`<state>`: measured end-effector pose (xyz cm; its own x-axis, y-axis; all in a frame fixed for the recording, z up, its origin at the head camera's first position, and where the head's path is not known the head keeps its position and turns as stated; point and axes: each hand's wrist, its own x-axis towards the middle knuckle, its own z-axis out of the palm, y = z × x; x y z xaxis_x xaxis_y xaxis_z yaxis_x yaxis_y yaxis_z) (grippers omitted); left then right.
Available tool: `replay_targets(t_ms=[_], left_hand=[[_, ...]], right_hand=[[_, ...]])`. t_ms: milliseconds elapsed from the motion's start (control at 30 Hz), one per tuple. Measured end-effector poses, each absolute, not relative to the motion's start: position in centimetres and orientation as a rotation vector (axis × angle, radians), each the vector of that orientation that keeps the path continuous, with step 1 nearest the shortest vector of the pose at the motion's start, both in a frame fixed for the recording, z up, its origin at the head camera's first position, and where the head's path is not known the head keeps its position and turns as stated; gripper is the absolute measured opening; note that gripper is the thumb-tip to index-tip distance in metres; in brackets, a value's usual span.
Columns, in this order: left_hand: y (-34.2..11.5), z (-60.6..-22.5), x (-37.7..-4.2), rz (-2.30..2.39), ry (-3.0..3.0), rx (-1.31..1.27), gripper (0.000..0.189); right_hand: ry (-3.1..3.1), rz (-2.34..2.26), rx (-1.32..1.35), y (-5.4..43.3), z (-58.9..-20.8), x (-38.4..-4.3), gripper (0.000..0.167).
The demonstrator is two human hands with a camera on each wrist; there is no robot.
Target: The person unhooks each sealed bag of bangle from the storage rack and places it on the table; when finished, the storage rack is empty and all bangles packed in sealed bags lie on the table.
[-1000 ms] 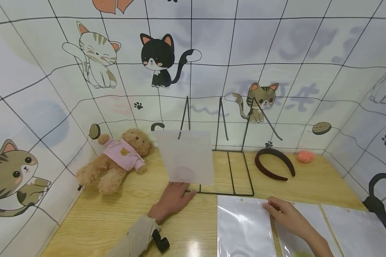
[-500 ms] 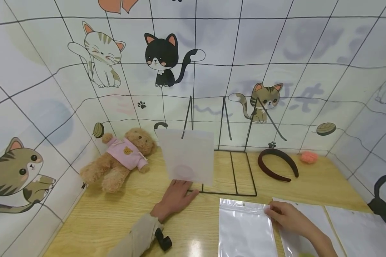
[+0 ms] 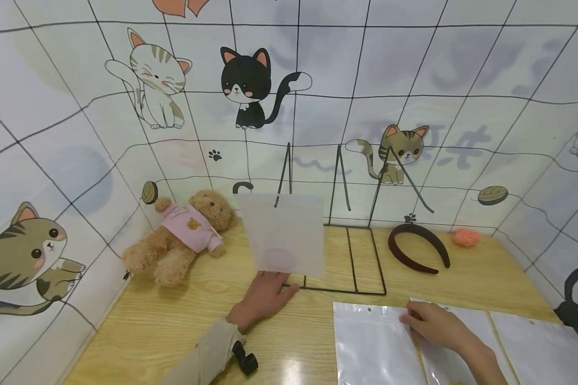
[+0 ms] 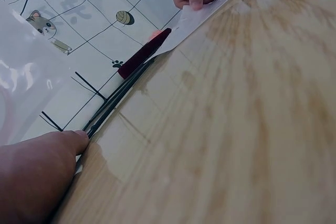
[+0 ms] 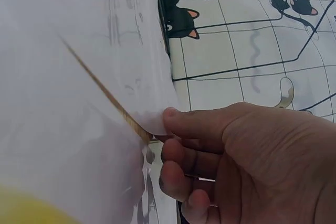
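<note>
The right hand [image 3: 431, 323] pinches the top corner of a clear plastic bag [image 3: 373, 345] lying flat on the tabletop [image 3: 173, 326]. The left hand [image 3: 265, 297] rests released beside the wire rack [image 3: 347, 267]. Lifting that corner slowly should peel one bag cleanly off its neighbours.

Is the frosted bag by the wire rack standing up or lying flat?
Standing up. The frosted bag rises upright against the wire rack, its bottom edge by the left hand.

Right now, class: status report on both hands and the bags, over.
Left hand flat on the table by the wire rack. Right hand pinches a bag corner. Nothing in the way.
</note>
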<state>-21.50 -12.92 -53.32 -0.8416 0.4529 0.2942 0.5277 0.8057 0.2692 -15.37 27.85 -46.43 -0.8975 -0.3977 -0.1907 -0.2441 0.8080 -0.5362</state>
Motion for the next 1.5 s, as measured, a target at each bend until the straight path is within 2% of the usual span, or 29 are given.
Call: replay_targets(t_ms=[200, 300, 467, 600, 767, 967, 1500], left_hand=[[-12.9, -53.1, -21.4, -0.519, -2.772, -0.764, 0.042], [-12.9, -53.1, -21.3, -0.507, -2.760, -0.774, 0.046], [-13.1, -53.0, -21.2, -0.503, -2.773, -0.784, 0.062], [-13.3, -53.3, -21.4, -0.500, -2.776, -0.779, 0.061], [-13.4, -53.9, -21.7, -0.505, -2.766, -0.771, 0.059], [-13.2, -53.5, -21.5, -0.509, -2.771, -0.748, 0.050], [-12.9, -53.1, -21.7, -0.540, -2.723, -0.790, 0.061]], right_hand=[[2.807, -0.613, -0.294, 26.8, -46.1, -15.3, 0.026], [2.831, -0.593, -0.256, 26.8, -46.1, -15.2, 0.023], [2.881, -0.564, -0.277, 26.9, -46.5, -15.2, 0.018], [2.887, -0.582, -0.322, 26.9, -46.7, -15.2, 0.018], [2.860, -0.601, -0.360, 26.7, -46.6, -15.3, 0.009], [2.853, -0.593, -0.349, 26.6, -46.3, -15.2, 0.005], [3.068, -0.785, -0.450, 25.9, -44.0, -14.8, 0.016]])
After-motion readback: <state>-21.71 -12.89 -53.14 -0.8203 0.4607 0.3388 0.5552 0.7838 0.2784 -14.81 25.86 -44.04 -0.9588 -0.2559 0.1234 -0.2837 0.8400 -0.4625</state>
